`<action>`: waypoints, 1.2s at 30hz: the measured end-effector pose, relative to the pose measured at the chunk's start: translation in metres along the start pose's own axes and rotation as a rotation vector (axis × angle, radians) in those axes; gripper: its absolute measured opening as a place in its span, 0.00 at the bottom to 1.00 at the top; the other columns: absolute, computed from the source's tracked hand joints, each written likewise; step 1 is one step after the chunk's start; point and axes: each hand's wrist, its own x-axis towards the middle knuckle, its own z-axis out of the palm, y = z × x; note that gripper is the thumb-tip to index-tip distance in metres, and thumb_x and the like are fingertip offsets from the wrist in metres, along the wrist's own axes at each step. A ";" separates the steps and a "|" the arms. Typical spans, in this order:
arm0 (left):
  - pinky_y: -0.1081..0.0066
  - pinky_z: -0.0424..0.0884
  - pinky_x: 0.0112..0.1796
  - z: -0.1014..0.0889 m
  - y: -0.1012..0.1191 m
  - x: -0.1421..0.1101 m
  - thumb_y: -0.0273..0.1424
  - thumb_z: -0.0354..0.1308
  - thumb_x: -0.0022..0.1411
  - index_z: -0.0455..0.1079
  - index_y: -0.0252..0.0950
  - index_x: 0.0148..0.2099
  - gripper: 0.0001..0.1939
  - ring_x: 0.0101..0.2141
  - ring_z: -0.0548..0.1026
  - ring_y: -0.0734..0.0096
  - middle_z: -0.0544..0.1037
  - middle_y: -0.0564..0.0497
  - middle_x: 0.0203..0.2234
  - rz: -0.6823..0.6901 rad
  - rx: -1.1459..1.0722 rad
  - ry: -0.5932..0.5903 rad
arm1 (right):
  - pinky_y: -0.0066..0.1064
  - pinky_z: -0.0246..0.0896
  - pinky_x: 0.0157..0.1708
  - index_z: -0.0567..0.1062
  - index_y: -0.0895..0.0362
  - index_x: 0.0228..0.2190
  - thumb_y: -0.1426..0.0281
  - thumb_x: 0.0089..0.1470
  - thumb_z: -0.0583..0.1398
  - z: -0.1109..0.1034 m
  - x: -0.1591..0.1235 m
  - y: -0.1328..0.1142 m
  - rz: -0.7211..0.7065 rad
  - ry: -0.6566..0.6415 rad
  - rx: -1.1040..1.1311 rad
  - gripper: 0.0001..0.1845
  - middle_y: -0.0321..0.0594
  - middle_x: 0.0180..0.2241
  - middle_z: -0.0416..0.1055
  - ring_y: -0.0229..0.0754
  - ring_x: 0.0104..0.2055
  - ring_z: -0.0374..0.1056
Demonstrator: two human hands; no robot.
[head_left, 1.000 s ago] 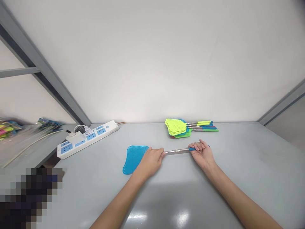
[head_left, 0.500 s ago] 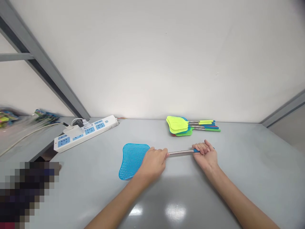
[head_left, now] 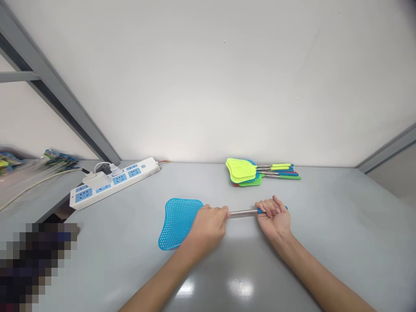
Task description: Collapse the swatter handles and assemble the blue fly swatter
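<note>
A blue fly swatter (head_left: 179, 222) with a perforated head and a metal telescopic rod is held level above the grey table, head to the left. My left hand (head_left: 209, 223) is closed around the rod close to the head and hides the joint between them. Around the blue grip at the other end, my right hand (head_left: 273, 217) is wrapped palm up, its thumb sticking out. A short length of bare rod shows between the two hands. Behind them lies a pile of fly swatters (head_left: 242, 170) with yellow, blue, green and red parts, their handles pointing right.
A white power strip (head_left: 113, 184) with plugs and cables lies at the back left of the table (head_left: 341, 234). Plastic-wrapped items (head_left: 60, 159) sit beyond a grey frame post (head_left: 69, 108). A white wall panel (head_left: 208, 86) closes off the back.
My right hand has moved left and slightly down, toward my left hand. The bare stretch of rod between the hands is shorter. The swatter head sits slightly lower and further left.
</note>
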 end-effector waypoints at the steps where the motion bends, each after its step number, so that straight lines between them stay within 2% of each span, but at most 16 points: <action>1: 0.67 0.53 0.27 0.000 0.000 0.000 0.33 0.32 0.62 0.61 0.37 0.28 0.18 0.22 0.67 0.69 0.72 0.51 0.21 0.003 0.005 0.006 | 0.26 0.49 0.15 0.39 0.57 0.14 0.75 0.50 0.49 0.000 0.000 0.000 0.003 0.001 0.000 0.22 0.27 0.10 0.37 0.30 0.12 0.39; 12: 0.68 0.53 0.27 0.002 0.002 0.000 0.33 0.32 0.61 0.61 0.37 0.29 0.17 0.23 0.67 0.68 0.72 0.51 0.21 -0.028 -0.008 -0.021 | 0.26 0.49 0.15 0.40 0.57 0.14 0.74 0.49 0.50 0.003 -0.005 0.005 0.028 0.011 0.040 0.23 0.27 0.10 0.37 0.30 0.12 0.38; 20: 0.71 0.53 0.27 -0.002 0.006 0.001 0.34 0.32 0.62 0.58 0.38 0.27 0.18 0.21 0.64 0.72 0.70 0.54 0.19 -0.038 -0.097 0.001 | 0.26 0.49 0.17 0.42 0.57 0.13 0.74 0.48 0.52 0.014 -0.004 -0.008 0.094 -0.024 0.112 0.22 0.27 0.11 0.38 0.31 0.13 0.41; 26: 0.71 0.54 0.29 0.003 -0.003 -0.003 0.34 0.31 0.62 0.57 0.37 0.26 0.18 0.23 0.64 0.72 0.70 0.54 0.22 -0.031 -0.137 0.036 | 0.28 0.52 0.19 0.45 0.57 0.14 0.74 0.49 0.50 0.008 0.003 -0.006 0.183 -0.030 0.066 0.19 0.27 0.12 0.42 0.30 0.14 0.46; 31: 0.71 0.55 0.31 0.003 -0.009 -0.005 0.36 0.30 0.62 0.56 0.37 0.25 0.19 0.24 0.64 0.72 0.69 0.54 0.22 -0.023 -0.184 0.044 | 0.29 0.54 0.21 0.50 0.56 0.16 0.73 0.48 0.51 0.007 0.008 -0.006 0.252 0.038 0.105 0.15 0.29 0.15 0.49 0.31 0.17 0.51; 36: 0.70 0.55 0.31 0.000 -0.014 -0.003 0.37 0.31 0.62 0.57 0.37 0.26 0.20 0.24 0.63 0.73 0.68 0.54 0.21 0.012 -0.203 0.064 | 0.29 0.52 0.19 0.46 0.57 0.14 0.74 0.48 0.50 0.007 0.010 -0.010 0.236 0.027 0.060 0.18 0.27 0.13 0.44 0.31 0.14 0.47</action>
